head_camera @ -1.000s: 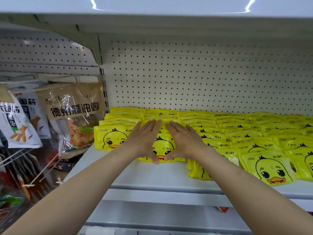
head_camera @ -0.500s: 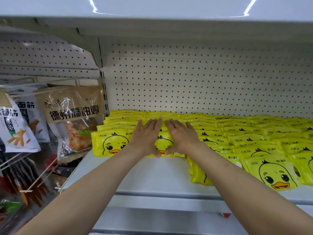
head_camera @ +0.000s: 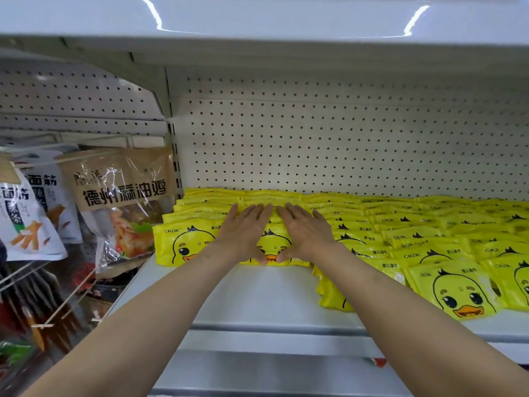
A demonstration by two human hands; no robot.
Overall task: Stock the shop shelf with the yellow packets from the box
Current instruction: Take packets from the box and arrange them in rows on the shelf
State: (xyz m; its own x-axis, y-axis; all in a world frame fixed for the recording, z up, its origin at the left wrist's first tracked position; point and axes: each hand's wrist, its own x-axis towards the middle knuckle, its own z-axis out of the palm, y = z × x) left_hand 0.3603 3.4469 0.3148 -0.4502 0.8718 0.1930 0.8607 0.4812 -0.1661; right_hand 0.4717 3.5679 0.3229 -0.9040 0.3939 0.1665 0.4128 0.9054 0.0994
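Observation:
Rows of yellow duck-print packets cover the white shelf. My left hand and my right hand lie flat, fingers straight, side by side on the front packet of the second row from the left. Both thumbs touch that packet's near edge. Left of it lies another front packet, and further right a packet sits nearer the shelf's front edge. The box is out of view.
A perforated white back panel stands behind the packets, and another shelf hangs overhead. On the left, snack bags hang from wire hooks. Bare shelf surface lies in front of the pressed packet.
Both hands have pushed the packet farther back along the shelf, so it now lines up with the left row's front packet. The camera has moved slightly closer.

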